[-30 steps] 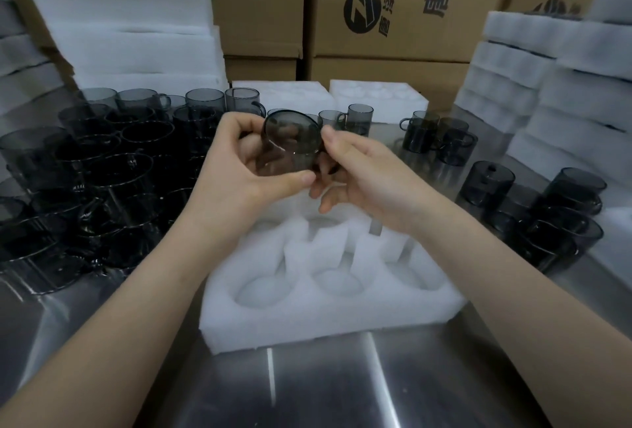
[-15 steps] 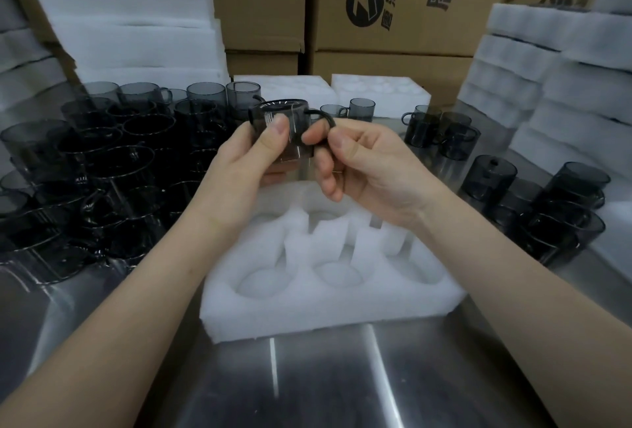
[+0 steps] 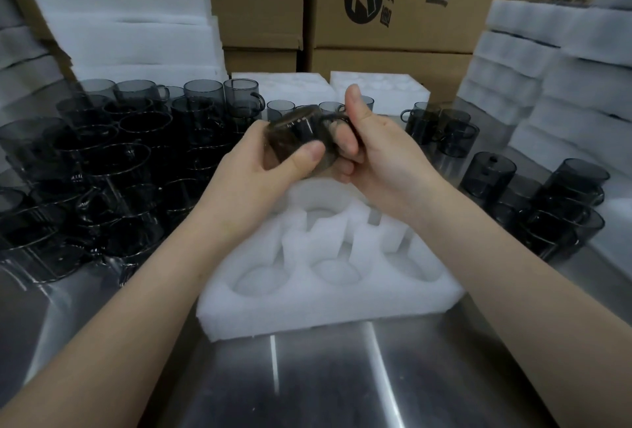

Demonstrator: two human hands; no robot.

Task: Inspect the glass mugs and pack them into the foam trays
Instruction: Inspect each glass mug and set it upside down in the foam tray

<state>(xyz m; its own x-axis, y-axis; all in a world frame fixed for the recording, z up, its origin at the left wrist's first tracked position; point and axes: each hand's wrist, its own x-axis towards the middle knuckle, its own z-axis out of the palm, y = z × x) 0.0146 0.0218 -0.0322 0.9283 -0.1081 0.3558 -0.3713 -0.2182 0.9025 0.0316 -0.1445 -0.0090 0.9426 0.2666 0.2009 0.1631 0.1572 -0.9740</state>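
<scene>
A smoky grey glass mug (image 3: 297,135) is held tilted above the white foam tray (image 3: 328,308), between both hands. My left hand (image 3: 253,178) wraps its body, thumb pressed on the side. My right hand (image 3: 379,157) grips the handle side, thumb pointing up. The tray lies on the steel table just below, and its round pockets hold nothing. A dense stack of the same grey mugs (image 3: 102,167) fills the left of the table.
More grey mugs (image 3: 543,202) stand at the right and a few (image 3: 441,130) behind my hands. Foam tray stacks (image 3: 547,61) rise at right and foam sheets (image 3: 130,17) at left. Two foam trays (image 3: 379,89) and cardboard boxes (image 3: 403,0) stand behind.
The mug has been turned from upright to tilted on its side and lowered slightly. My right thumb now points up and my left hand has shifted around the body.
</scene>
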